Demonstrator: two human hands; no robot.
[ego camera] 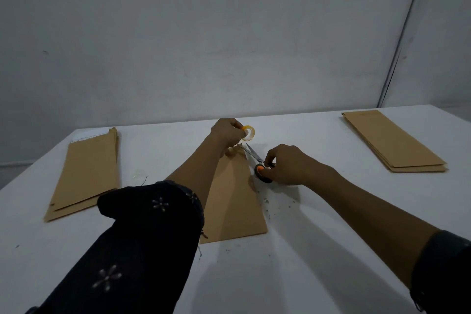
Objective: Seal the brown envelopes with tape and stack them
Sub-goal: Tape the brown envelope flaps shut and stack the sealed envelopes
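Observation:
A brown envelope (233, 201) lies lengthwise on the white table (318, 250) in front of me, its far end under my hands. My left hand (225, 132) grips a small roll of clear tape (248, 132) with an orange core just past that far end. My right hand (288, 163) holds black scissors with orange handle insides (258, 164); the blades point up and left toward the tape. Whether a strip of tape runs between roll and envelope is too dim to tell.
A pile of brown envelopes (86, 171) lies at the left, with white paper showing at its far end. Another neat stack of brown envelopes (392, 140) sits at the far right. Small scraps dot the table near the middle envelope. A grey wall stands behind the table.

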